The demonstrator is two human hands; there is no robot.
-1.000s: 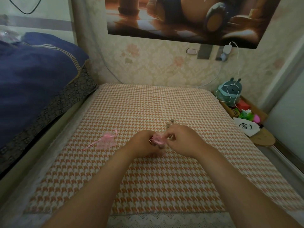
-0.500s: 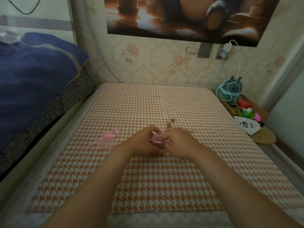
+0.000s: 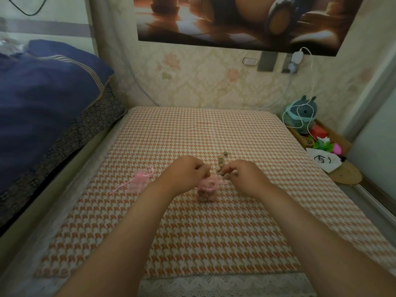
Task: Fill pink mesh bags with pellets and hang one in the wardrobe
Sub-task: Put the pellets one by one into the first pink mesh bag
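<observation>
A pink mesh bag (image 3: pixel 207 188) part-filled with brown pellets stands on the houndstooth table (image 3: pixel 214 232). My left hand (image 3: pixel 187 174) pinches its open rim on the left side. My right hand (image 3: pixel 246 177) is just right of the bag, fingers curled over the loose pellets (image 3: pixel 221 166) lying in a short row behind the bag; whether it holds any I cannot tell. A second pink mesh bag (image 3: pixel 138 182) with ribbon lies flat and limp to the left.
A bed with a dark blue quilt (image 3: pixel 42 103) borders the table on the left. A wooden shelf (image 3: pixel 334 159) at the right holds a green toy, a white pouch and small coloured items. The wall with a poster is behind.
My hands have moved apart: the right hand left the bag's mouth and went to the loose pellets, uncovering the bag, which the left hand still holds.
</observation>
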